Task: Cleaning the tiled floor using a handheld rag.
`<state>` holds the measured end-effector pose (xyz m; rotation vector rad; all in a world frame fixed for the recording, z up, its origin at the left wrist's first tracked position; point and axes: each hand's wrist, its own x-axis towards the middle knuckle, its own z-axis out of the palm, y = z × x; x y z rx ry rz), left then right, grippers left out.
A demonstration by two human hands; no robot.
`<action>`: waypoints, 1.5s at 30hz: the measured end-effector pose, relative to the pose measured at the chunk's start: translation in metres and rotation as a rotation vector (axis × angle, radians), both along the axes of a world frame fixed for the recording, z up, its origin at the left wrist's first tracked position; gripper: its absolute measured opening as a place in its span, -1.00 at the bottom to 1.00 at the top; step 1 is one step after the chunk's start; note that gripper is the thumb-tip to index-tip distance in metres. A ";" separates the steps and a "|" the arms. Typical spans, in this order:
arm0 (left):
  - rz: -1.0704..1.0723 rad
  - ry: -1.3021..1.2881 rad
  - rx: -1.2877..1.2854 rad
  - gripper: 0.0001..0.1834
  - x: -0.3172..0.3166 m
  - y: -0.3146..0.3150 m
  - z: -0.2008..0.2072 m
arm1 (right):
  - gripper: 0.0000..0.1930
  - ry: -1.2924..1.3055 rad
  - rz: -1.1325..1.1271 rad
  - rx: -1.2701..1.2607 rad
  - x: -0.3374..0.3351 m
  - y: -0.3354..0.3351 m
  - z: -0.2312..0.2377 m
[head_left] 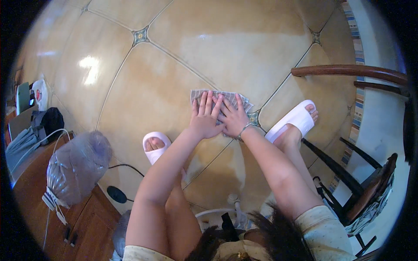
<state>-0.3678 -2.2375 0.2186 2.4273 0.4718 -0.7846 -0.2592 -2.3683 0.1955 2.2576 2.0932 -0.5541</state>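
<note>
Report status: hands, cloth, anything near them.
Left hand and right hand flat, fingers spread, pressing the grey checked cloth on the beige tiled floor. Pink slippers flank it; nothing on the cloth.

Both hands are pressed flat on a grey checked cloth (222, 103) that lies on the tan tiled floor (209, 48); the left hand (205, 116) and the right hand (233, 118) are side by side and touching, fingers spread forward. A bracelet (244, 129) sits on the right wrist, and the feet wear pale slippers, one (155, 145) left of the arms and one (292, 119) right. A dark wooden chair (370, 130) stands at the right, and a bundle in clear plastic (78, 167) at the left
</note>
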 end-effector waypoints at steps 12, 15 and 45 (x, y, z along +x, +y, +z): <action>-0.005 -0.111 0.079 0.01 0.128 0.042 -0.009 | -0.29 -0.039 -0.227 0.123 0.098 0.045 -0.012; 0.043 -0.209 0.105 -0.01 0.156 0.057 -0.019 | -0.28 -0.102 -0.227 0.123 0.134 0.067 -0.009; 0.075 -0.448 0.284 -0.18 0.423 0.099 -0.049 | -0.21 -0.220 -0.381 0.174 0.376 0.117 -0.040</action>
